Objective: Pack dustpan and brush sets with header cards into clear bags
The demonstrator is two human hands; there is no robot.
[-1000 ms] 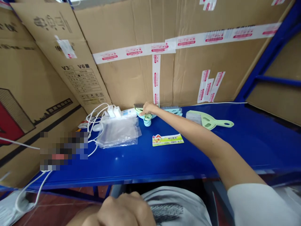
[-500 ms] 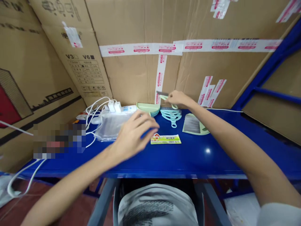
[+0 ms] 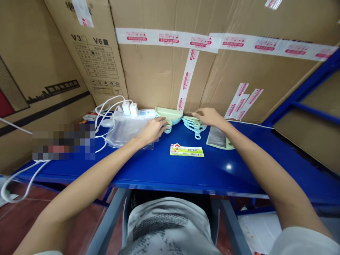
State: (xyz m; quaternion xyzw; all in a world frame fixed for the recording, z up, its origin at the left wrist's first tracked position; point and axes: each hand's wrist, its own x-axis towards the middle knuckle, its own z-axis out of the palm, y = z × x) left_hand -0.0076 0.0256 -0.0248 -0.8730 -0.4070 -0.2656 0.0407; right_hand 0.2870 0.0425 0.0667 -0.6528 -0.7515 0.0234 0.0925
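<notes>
Setting: A blue metal table (image 3: 164, 173) stands against a wall of taped cardboard cartons (image 3: 164, 71).

Left hand: The left hand (image 3: 152, 129) reaches to the back of the table, its fingers curled at the handle end of a stack of pale green dustpans (image 3: 170, 115); whether they have closed on a handle cannot be told from here.

Right hand: The right hand (image 3: 208, 116) lies flat, fingers loosely spread, on a stack of small brushes (image 3: 195, 124) just beside the dustpans. It grips nothing that shows.

Between the hands: The two stacks sit side by side near the cartons, close but apart.

Also on the table: A printed label card (image 3: 187, 150) lies nearer the front edge; a single brush-and-pan piece (image 3: 218, 138) rests partly under the right forearm; a pile of clear plastic bags (image 3: 127, 130) and white chargers with cables (image 3: 124, 108) lie to the left.

Step in hand: By appearance, one pan and one brush are being drawn from their stacks.

Next move: That would call for peeling off the top piece alone, without dragging the nested ones along.
</notes>
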